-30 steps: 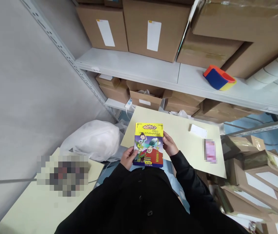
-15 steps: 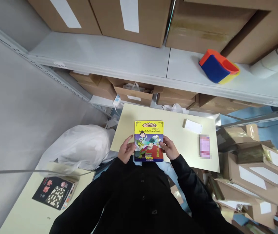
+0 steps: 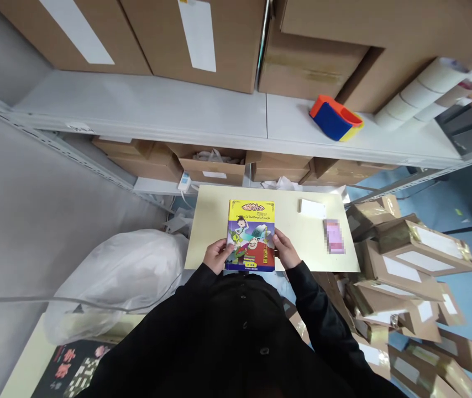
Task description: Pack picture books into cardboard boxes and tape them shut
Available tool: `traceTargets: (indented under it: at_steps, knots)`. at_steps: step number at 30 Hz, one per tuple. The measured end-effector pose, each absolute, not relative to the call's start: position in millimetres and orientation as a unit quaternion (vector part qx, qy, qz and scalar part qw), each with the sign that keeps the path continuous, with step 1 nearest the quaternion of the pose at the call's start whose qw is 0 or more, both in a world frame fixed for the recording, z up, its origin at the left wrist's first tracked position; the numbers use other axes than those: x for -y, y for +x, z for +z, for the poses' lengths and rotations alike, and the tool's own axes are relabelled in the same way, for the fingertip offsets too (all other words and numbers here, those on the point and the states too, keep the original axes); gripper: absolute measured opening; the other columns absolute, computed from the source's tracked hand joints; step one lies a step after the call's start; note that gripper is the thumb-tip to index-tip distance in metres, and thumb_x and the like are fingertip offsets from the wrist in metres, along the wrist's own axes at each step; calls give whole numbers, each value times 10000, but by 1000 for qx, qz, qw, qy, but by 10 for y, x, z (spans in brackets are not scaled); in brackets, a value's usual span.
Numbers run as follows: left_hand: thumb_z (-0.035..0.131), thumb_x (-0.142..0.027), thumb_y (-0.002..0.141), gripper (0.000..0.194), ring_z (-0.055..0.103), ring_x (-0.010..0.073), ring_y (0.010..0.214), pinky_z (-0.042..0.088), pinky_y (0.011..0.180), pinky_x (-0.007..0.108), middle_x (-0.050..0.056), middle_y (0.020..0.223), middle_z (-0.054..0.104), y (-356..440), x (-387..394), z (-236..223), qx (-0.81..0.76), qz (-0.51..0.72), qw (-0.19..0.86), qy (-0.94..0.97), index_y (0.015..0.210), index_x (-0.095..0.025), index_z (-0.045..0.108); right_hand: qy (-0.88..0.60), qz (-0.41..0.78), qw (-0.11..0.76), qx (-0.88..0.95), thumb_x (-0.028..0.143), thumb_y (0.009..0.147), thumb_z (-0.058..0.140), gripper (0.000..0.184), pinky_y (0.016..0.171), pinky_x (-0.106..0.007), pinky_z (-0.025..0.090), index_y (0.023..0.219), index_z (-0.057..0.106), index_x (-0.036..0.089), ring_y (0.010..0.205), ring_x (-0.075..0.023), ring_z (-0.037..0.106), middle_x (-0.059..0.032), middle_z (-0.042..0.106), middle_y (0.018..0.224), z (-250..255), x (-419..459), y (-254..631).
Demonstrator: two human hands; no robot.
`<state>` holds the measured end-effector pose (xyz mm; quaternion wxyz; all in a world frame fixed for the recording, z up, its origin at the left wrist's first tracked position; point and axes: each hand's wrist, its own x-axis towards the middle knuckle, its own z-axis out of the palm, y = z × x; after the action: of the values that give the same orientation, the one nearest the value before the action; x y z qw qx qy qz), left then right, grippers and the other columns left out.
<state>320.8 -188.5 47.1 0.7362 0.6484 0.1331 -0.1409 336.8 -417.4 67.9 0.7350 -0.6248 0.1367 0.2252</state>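
Note:
I hold a book (image 3: 251,235) with a yellow and purple cartoon cover in front of my chest, above the near edge of a pale yellow table (image 3: 206,226). My left hand (image 3: 216,256) grips its lower left edge, thumb on the cover. On the lower right edge my right hand (image 3: 284,250) is closed the same way. Both sleeves are black.
On the table lie a white card (image 3: 312,208) and a pink blurred item (image 3: 332,236). Grey shelves (image 3: 153,110) carry brown cartons and a red, blue and yellow tape dispenser (image 3: 335,118). A white bag (image 3: 115,276) is at left, boxes (image 3: 402,260) are piled at right, and a dark book (image 3: 72,370) lies lower left.
The view has swung right and tilted up toward the shelves. The book stays held in both hands, slightly nearer my chest.

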Motion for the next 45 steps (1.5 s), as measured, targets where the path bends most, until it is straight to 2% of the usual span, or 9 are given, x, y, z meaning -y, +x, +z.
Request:
traceTargets:
  at_steps: [10, 16, 21, 24, 30, 33, 35, 38, 45]
  knots:
    - [723, -553, 629, 741, 639, 285, 987, 506, 882, 408, 108, 996, 703, 3260, 1788, 474, -148, -149, 747, 631, 1221, -136, 566, -665, 228, 707, -77, 554, 749, 604, 649, 476, -234, 479, 1307, 422, 279, 851, -232, 667, -60, 670, 1049, 744, 4106, 3360]
    - [778, -348, 628, 676, 344, 323, 1336, 242, 1131, 440, 132, 1374, 473, 3172, 1957, 810, 8, -30, 665, 746, 1255, -208, 568, -776, 105, 621, -28, 480, 842, 498, 590, 550, -279, 521, 1360, 388, 219, 743, -194, 649, -74, 651, 979, 942, 3904, 3391]
    - [703, -397, 731, 849, 356, 315, 1334, 427, 1002, 434, 127, 1468, 355, 3189, 2146, 917, 56, -125, 776, 615, 1446, -254, 270, -877, 38, 471, 87, 356, 855, 499, 538, 667, -314, 553, 1374, 394, 257, 714, -159, 628, -66, 614, 1014, 1082, 3624, 3356]
    - [678, -401, 764, 749, 427, 275, 1290, 405, 1033, 395, 125, 1423, 430, 3263, 2147, 868, 24, -102, 819, 564, 1402, -228, 326, -877, 29, 445, 178, 323, 855, 502, 579, 785, -369, 549, 1411, 361, 248, 840, -189, 610, -84, 564, 1032, 1095, 3506, 3302]
    - [714, -357, 733, 573, 601, 255, 1085, 440, 992, 420, 90, 1184, 635, 3321, 1980, 751, -51, -97, 846, 522, 1234, -194, 490, -852, -29, 508, 127, 326, 852, 510, 368, 766, -382, 523, 1197, 605, 239, 943, -224, 567, -100, 572, 1040, 1053, 3785, 3472]
    - [723, -345, 720, 600, 618, 263, 1059, 477, 945, 430, 79, 1156, 652, 3285, 1924, 741, -72, -154, 872, 460, 1251, -215, 476, -830, -67, 550, -63, 454, 739, 640, 604, 744, -396, 507, 1283, 522, 219, 962, -247, 560, -130, 549, 1150, 1013, 4044, 3675]
    - [727, -339, 714, 612, 616, 268, 1068, 483, 937, 428, 76, 1172, 646, 3254, 1928, 749, -74, -184, 878, 435, 1260, -228, 473, -762, 21, 638, -113, 522, 716, 632, 726, 675, -360, 509, 1347, 433, 223, 871, -219, 593, -118, 585, 1118, 988, 4143, 3768]
    - [725, -349, 713, 650, 612, 276, 1078, 490, 928, 425, 82, 1196, 635, 3215, 1971, 753, -73, -200, 879, 427, 1293, -236, 454, -664, 131, 725, -125, 562, 740, 572, 616, 487, -253, 438, 1250, 502, 222, 606, -139, 573, -51, 653, 875, 987, 4163, 3792]
    - [801, -376, 612, 798, 672, 276, 925, 541, 807, 396, 110, 1021, 701, 3104, 1887, 637, -78, -241, 799, 545, 1299, -173, 451, -655, 85, 737, -142, 515, 712, 603, 434, 395, -189, 358, 1029, 540, 224, 481, -89, 503, 23, 614, 710, 1070, 4179, 3737]
